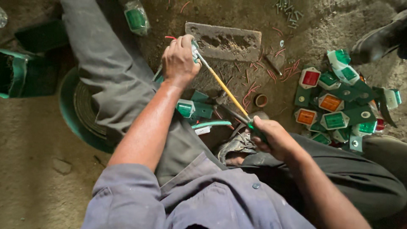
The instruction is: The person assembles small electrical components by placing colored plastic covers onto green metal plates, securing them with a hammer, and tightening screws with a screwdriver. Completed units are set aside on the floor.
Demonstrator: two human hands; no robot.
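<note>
I judge the main hazard to be slip — if the screwdriver point(227, 91) tip jumps off the small green lamp part point(194, 46), it could jab the left hand point(180, 59). That hand is closed around the part, raised above the dirt floor point(38, 140). My right hand point(271, 138) is fisted on the green handle, forearm low across the knee.
</note>
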